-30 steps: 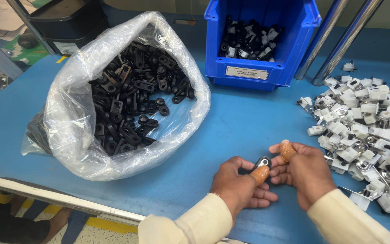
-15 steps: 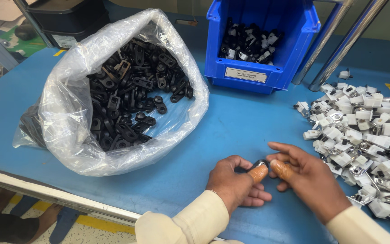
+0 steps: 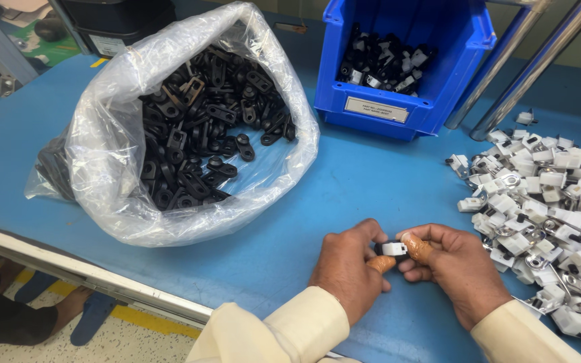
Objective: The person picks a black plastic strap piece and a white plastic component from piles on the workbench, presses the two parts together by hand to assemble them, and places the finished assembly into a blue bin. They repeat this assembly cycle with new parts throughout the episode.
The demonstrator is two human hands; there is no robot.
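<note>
My left hand (image 3: 350,269) and my right hand (image 3: 457,265) meet low over the blue table (image 3: 384,181), fingertips pinched together on one small white-and-black clip part (image 3: 393,249). Both index fingers wear tan finger cots. A heap of white clip parts (image 3: 553,208) lies just to the right of my right hand. An open clear plastic bag (image 3: 115,148) full of black plastic pieces (image 3: 203,128) sits to the upper left of my left hand.
A blue bin (image 3: 405,101) holding assembled black-and-white parts stands at the back centre. Two slanted metal tubes (image 3: 526,67) rise at the back right. The table's front edge (image 3: 89,272) runs along the lower left, with a person's sandalled feet (image 3: 68,309) on the floor below.
Both hands have stayed together on the small part and turned it between the fingertips. The view has shifted slightly, so the bag and bin sit a little lower and to the right.
</note>
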